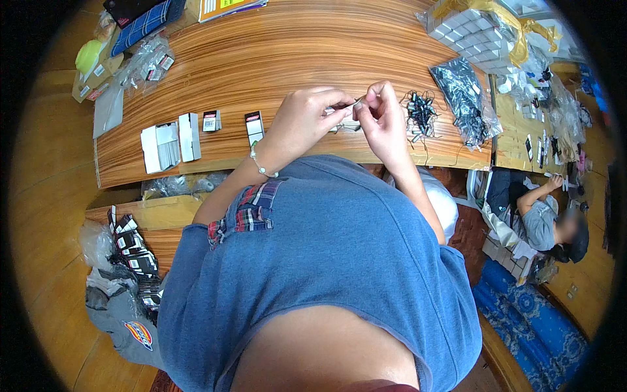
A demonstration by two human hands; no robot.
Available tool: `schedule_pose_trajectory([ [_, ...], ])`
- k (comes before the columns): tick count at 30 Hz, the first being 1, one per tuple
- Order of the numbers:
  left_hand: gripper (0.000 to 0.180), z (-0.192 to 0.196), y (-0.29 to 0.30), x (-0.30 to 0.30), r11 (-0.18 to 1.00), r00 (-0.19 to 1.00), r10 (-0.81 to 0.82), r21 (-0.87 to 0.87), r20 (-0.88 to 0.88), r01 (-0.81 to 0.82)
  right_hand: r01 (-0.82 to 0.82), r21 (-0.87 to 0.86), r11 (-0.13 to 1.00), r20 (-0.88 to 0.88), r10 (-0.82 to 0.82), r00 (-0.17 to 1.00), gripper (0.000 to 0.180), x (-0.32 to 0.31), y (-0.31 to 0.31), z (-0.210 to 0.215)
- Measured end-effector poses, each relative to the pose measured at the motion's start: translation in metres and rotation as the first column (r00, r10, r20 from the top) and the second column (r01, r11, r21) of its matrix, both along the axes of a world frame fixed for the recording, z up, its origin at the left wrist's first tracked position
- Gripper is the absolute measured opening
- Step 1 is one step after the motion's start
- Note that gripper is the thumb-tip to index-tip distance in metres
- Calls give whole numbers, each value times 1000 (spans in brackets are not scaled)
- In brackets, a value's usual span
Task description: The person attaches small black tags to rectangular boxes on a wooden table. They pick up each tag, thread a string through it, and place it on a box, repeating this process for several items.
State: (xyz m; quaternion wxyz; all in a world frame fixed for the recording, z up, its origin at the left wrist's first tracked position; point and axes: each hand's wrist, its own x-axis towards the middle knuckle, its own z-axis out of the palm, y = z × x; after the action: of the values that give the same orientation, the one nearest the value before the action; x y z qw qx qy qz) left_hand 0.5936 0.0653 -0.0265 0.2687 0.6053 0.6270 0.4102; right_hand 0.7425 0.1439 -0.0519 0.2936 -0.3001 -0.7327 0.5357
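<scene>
My left hand (308, 119) and my right hand (384, 124) meet over the middle of the table, fingertips pinched close together. Between them is a small, thin, dark-edged piece, too small and covered to name. Below the fingers, partly hidden, lie pale flat pieces (348, 123) on the wood. Just right of my right hand sits a tangled pile of black cords (421, 114). A black-and-white card tag (253, 126) lies by my left wrist, and a short stack of tags (211, 121) is farther left.
An open white box (160, 147) of cards and a narrow white box (189, 138) stand at left. Right of the cords lies a clear bag of black pieces (462, 98). Many small white boxes (470, 32) are stacked far right. Another person (542, 219) sits at right.
</scene>
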Motion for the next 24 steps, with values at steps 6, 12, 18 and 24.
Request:
schedule_pose_trajectory([
  [6,16,-7,2,0,983,997,71,170,-17,-67,-104,-362,926,-202,31,979,15,0,8,9],
  [12,11,-10,8,-2,884,911,164,466,-380,35,-177,-570,802,-232,49,971,15,6,13,9],
  [18,16,-10,8,-4,842,856,130,511,-501,172,-222,-733,643,-275,18,961,10,6,11,-1],
  [24,14,-18,9,-7,844,843,68,482,-533,236,-20,-561,828,-132,-65,989,6,4,7,-20],
])
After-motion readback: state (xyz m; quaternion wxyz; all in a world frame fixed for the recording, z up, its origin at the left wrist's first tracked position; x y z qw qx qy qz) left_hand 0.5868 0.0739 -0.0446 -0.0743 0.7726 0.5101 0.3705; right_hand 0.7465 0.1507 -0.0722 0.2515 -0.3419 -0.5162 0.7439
